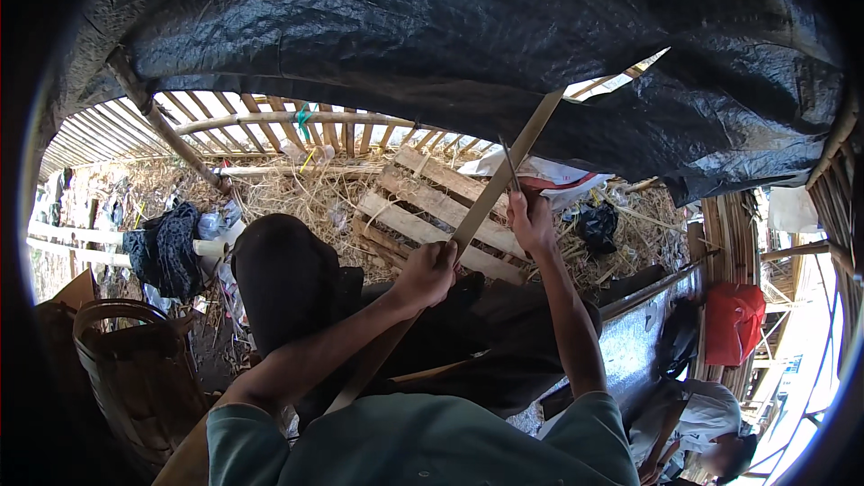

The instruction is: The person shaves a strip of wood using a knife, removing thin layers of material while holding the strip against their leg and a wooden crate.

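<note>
A long, flat bamboo strip slants from my lap up to the right, its far end near the dark sheet overhead. My left hand is closed around it near the middle. In my right hand is a knife, its thin blade pointing away from me and lying at the strip's right side. The fingers of that hand wrap the handle and hide most of it. Whether the blade's edge touches the bamboo I cannot tell. Below my hands, the strip's near part passes under my left forearm toward my body.
Beyond my knees a slatted wooden pallet lies on straw. A black plastic sheet hangs low overhead. To the left stands a woven basket; a red bag hangs at right. Another person sits at lower right.
</note>
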Demonstrator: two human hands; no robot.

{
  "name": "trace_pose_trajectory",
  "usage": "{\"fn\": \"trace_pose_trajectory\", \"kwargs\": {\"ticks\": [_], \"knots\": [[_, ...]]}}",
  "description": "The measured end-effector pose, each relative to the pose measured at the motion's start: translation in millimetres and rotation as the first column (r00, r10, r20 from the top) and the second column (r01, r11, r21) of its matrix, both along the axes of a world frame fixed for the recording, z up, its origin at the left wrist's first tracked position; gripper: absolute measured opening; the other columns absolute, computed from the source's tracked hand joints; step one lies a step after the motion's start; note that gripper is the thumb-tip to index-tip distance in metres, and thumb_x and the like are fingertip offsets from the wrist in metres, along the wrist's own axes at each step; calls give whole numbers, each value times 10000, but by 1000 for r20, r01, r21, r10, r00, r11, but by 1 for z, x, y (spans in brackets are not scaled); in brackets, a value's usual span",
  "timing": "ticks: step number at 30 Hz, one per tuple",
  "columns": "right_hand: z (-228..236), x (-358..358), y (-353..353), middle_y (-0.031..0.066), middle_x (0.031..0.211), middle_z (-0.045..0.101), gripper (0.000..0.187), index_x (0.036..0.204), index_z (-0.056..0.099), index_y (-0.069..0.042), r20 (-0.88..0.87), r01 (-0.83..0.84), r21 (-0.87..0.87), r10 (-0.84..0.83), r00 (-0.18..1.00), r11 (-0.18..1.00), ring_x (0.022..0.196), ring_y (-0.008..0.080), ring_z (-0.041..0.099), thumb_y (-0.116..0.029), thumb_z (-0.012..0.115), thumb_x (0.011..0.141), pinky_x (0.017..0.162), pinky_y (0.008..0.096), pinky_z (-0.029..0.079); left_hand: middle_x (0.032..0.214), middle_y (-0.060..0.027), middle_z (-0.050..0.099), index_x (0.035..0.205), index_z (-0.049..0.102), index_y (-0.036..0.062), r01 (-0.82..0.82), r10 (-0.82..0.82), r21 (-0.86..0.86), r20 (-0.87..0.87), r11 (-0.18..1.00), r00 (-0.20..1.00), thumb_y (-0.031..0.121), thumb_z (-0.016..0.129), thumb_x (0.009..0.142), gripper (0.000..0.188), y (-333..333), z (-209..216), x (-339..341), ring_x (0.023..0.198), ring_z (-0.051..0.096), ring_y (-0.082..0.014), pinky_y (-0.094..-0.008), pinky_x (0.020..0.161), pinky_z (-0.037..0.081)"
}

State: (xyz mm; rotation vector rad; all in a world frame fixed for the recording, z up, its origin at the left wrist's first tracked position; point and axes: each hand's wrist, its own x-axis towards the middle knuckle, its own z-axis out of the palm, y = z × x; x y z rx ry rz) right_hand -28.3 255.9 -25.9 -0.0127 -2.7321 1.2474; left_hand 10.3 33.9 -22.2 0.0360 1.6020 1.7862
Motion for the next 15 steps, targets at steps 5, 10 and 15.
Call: {"fn": "trace_pose_trajectory", "kwargs": {"ticks": [5,10,15], "knots": [[5,17,-18,150,545,491,365,814,553,3,-60,-245,67,249,967,967,506,322,513,-358,578,766,501,377,404,499,-10,366,729,409,47,16,-18,12,150,1000,988,302,299,954,357,-5,9,-6,297,326,-80,-238,284,277],[11,19,-24,110,578,535,464,789,579,-44,-133,-532,340,600,789,775,515,293,562,-496,623,697,494,384,439,493,-15,374,728,409,48,40,-49,83,99,996,994,299,307,947,348,-10,10,-1,295,333,-77,-234,277,268],[8,13,-17,82,540,534,403,788,589,-50,-74,-316,470,393,916,824,493,283,564,-449,610,737,467,371,437,489,-16,373,731,407,48,49,-51,15,154,999,987,294,292,945,346,-7,12,-8,291,326,-82,-235,275,267]]}}
